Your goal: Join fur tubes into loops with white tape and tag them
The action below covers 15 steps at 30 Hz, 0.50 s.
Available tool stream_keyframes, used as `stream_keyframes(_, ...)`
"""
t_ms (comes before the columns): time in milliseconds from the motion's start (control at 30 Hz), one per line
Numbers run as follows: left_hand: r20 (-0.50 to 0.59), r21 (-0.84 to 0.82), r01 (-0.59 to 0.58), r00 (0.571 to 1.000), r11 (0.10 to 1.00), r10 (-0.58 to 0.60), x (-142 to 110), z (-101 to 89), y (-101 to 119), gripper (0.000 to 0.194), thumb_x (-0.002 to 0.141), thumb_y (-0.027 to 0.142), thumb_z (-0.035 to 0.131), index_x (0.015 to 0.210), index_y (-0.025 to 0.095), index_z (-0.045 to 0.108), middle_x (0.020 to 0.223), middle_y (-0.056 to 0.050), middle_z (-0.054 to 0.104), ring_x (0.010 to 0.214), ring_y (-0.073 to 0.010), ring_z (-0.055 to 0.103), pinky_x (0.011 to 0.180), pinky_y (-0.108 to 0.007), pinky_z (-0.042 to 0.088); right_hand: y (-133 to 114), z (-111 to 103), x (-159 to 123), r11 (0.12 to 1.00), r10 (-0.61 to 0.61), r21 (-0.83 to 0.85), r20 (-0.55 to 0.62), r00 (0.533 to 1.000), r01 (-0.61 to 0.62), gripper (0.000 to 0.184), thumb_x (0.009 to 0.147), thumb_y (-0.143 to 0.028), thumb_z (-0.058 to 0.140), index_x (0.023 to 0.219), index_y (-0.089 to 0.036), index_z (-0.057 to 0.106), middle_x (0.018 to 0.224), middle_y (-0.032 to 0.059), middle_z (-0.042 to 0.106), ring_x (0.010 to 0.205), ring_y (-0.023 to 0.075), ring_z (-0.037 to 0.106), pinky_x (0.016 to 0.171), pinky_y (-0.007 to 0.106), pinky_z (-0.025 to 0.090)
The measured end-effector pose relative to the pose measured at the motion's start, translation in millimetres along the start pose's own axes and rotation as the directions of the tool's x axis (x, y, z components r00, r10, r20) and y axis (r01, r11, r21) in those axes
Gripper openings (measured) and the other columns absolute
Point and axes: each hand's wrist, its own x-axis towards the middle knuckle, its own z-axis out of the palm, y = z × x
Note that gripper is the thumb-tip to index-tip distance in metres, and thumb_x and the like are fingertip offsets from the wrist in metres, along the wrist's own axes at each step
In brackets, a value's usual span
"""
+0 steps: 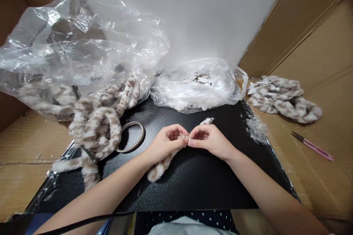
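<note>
My left hand (169,141) and my right hand (206,139) meet fingertip to fingertip above the middle of the black table. Each is closed in a pinch on something small and whitish, too small to name. Under and behind the hands lies a fluffy white-and-brown strip (160,170), slanting from front left to back right. Its far end (207,120) shows beyond my right hand, while its middle is hidden by the fingers. Whether the small thing is joined to the strip, I cannot tell.
At left are a pile of fluffy strips (95,128), a large clear plastic bag (110,51) and a metal-coloured ring (142,132). Behind sits a bag of white pieces (193,91). At right are clear scraps (257,129), more fluffy strips (288,97) and a pink-handled tool (317,148).
</note>
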Motion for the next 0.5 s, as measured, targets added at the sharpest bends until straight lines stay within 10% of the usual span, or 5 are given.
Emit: stream_keyframes(500, -0.064, 0.158, 0.026, 0.998, 0.987, -0.016, -3, -2.9, 5, 0.031, 0.074, 0.038, 0.074, 0.094, 0.016, 0.063, 0.070, -0.001, 0.065, 0.059, -0.0112, 0.058, 0.055, -0.021, 0.043, -3, -8, 2, 0.978, -0.202, -0.109, -0.318, 0.926, 0.176, 0.013, 0.059, -0.025, 0.075, 0.062, -0.019, 0.064, 0.060, -0.0011, 0.064, 0.056, 0.0124, 0.058, 0.056, 0.026, 0.048)
